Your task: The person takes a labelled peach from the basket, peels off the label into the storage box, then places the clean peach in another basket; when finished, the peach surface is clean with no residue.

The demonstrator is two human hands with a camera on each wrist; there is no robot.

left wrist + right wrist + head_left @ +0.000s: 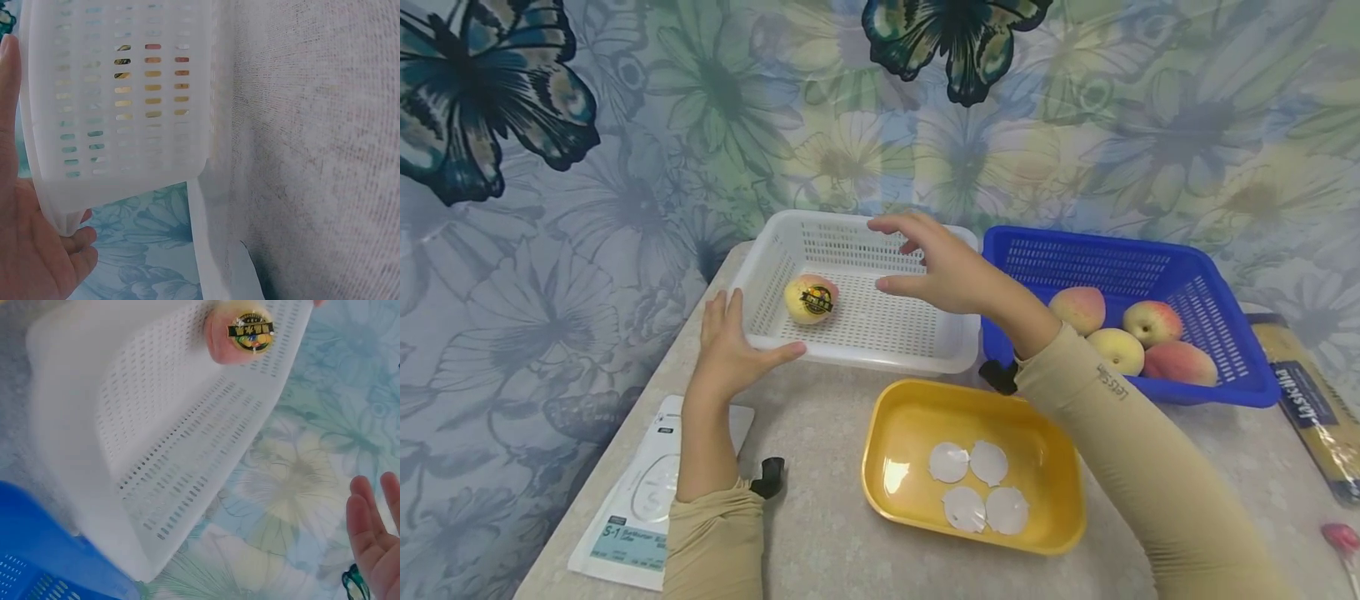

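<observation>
A peach (811,299) with a round dark sticker lies in the white perforated basket (857,337), near its left wall; the same peach (241,331) shows in the right wrist view. My left hand (730,346) rests against the white basket's front left corner (62,212), fingers straight, thumb along the front rim. My right hand (936,267) hovers open above the basket, fingers spread, holding nothing. Only the fingertips (375,531) of that hand show in the right wrist view. Several more peaches (1120,333) lie in the blue basket (1232,383) to the right.
A yellow tray (1052,517) with several white paper discs (973,487) sits at the front. A white packet (632,508) lies at the left table edge, a printed bag (1311,408) at the right. A floral curtain hangs behind.
</observation>
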